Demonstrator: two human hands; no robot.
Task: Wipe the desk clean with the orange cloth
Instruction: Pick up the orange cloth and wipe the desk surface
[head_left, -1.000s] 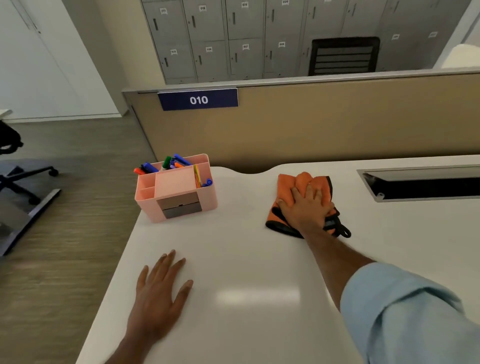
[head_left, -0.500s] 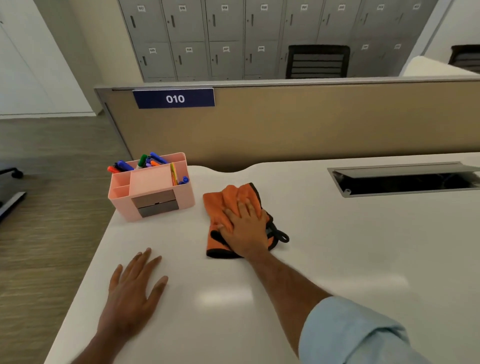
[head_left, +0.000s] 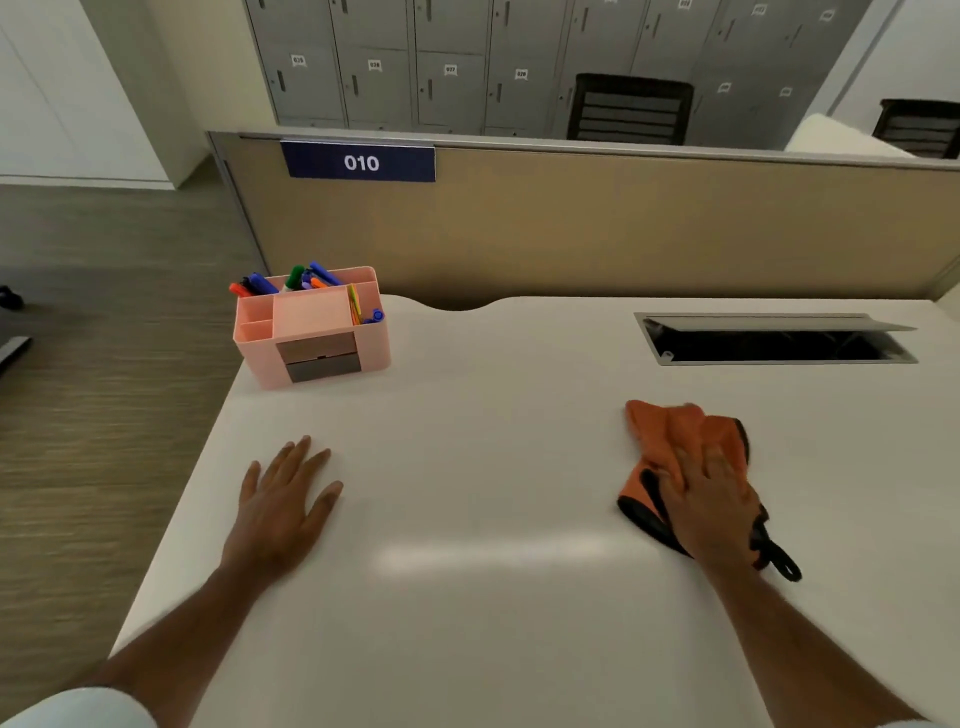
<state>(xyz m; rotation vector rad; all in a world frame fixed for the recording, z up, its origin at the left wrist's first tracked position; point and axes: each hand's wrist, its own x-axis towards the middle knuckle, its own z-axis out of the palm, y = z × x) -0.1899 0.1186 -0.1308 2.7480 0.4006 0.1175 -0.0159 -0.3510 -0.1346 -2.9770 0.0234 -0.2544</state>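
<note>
The orange cloth (head_left: 670, 441), edged in black with a black loop, lies bunched on the white desk (head_left: 493, 467) toward the right. My right hand (head_left: 714, 504) presses flat on its near half, fingers spread over the fabric. Flat on the bare desk near the left edge rests my left hand (head_left: 283, 499), palm down, fingers apart, holding nothing.
A pink desk organiser (head_left: 311, 327) with coloured markers stands at the back left corner. An open cable hatch (head_left: 774, 340) is set into the desk at the back right. A tan partition (head_left: 623, 228) labelled 010 borders the far side. The desk's left edge drops to wooden floor (head_left: 104, 415).
My right hand has swept the cloth from beside the organiser to the right and nearer to me. My left hand stays flat on the desk.
</note>
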